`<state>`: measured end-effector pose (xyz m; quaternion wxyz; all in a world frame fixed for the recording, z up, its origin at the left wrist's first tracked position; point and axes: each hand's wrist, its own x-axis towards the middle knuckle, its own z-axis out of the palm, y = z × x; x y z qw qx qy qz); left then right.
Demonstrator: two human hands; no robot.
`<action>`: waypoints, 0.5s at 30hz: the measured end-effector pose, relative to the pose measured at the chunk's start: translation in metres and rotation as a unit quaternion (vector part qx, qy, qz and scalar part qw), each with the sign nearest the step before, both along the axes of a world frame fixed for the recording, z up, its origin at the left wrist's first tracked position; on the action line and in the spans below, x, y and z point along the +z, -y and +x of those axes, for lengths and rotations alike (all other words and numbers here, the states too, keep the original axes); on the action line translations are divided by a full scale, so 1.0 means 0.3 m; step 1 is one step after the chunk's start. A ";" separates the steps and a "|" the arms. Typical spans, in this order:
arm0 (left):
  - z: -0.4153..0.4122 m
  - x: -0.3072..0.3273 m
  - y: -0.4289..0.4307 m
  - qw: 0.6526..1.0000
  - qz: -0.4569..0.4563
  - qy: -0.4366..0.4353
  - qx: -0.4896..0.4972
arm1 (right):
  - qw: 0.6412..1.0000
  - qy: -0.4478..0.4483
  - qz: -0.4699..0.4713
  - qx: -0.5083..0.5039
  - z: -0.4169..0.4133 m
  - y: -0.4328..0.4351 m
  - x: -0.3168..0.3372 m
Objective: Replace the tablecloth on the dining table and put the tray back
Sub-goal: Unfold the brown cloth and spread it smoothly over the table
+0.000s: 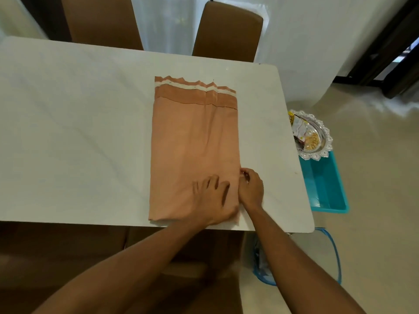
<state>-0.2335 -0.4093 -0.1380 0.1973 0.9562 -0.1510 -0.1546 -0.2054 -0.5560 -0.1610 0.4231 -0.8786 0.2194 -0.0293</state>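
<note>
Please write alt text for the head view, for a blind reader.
On a white table, the left hand presses a folded peach tablecloth while the right hand pinches its edge. A silver tray sits nearby.

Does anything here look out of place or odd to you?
Yes: the silver tray, with snack packets on it, sits off the table, perched on the far end of a turquoise bin beside it. The peach tablecloth lies folded, not spread, on the bare white top. Nothing looks spilled or torn.
</note>
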 end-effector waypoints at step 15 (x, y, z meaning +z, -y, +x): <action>0.227 0.174 -0.113 0.823 -0.346 -0.089 0.442 | 0.953 0.101 -0.191 0.210 -0.014 0.012 -0.008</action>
